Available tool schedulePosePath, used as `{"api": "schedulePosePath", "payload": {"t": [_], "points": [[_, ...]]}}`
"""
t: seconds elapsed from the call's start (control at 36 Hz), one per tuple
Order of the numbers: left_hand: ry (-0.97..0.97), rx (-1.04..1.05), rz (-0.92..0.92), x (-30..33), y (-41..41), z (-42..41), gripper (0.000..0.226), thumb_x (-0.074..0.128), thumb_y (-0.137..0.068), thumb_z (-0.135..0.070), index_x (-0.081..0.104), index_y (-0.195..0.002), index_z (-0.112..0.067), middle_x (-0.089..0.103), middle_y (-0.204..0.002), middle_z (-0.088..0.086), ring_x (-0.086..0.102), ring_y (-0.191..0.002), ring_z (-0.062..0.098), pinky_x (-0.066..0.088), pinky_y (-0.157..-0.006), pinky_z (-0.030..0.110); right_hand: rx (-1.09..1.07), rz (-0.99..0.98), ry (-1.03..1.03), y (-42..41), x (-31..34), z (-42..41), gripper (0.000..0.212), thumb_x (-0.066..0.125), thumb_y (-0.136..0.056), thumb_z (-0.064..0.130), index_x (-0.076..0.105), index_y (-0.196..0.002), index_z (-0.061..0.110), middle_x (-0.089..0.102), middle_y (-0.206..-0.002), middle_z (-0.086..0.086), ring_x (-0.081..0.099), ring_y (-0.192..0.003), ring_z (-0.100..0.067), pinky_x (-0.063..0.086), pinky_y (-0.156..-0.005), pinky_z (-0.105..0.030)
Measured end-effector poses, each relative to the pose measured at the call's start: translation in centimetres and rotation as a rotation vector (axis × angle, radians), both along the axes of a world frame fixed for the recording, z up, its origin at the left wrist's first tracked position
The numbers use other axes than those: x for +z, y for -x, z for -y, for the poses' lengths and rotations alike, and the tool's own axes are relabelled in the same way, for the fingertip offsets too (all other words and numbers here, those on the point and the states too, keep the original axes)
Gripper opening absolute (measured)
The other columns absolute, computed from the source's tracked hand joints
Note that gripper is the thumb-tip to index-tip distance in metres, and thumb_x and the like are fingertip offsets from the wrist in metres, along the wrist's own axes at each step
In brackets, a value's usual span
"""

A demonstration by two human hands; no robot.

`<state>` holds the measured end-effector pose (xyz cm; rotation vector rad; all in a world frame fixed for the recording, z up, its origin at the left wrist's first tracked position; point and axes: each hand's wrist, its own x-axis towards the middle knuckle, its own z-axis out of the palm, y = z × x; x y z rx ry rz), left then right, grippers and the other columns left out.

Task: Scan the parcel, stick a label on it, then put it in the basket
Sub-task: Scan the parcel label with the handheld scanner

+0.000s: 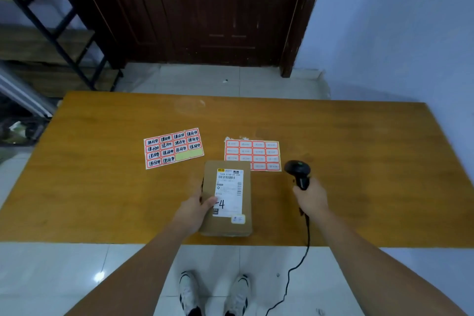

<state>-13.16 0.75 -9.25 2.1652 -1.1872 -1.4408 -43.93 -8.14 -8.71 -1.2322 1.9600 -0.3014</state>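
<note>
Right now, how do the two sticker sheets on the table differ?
The left sticker sheet carries bold black handwriting on its labels, while the right sticker sheet has labels that look blank or only faintly printed. The left sheet lies tilted and clear of the parcel; the right sheet lies squarer, its near left corner hidden behind the parcel. The left sheet has a bare peeled patch; the right shows none. Both hold orange-bordered labels in rows.

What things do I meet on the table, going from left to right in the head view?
Written label sheet → left hand → parcel, held by that hand → blank label sheet → scanner, in the right hand.
</note>
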Motion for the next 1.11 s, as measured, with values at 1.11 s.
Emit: {"api": "schedulePosePath", "payload": {"t": [1.11], "points": [[0.075,0.000,-0.038,-0.4,-0.4,-0.3,0.069,0.054,-0.100,-0.057,0.032,-0.160,-0.031,0.065,-0.144,-0.002,0.068,-0.118,0.022,0.058,-0.099,0.045,-0.061,0.445,-0.187,-14.3,10.1,-7.0,0.016,0.053,-0.092,0.012,0.055,-0.079,0.004,0.053,-0.059,-0.012,0.054,-0.037,-0.022,0.050,-0.044,-0.028]]}}
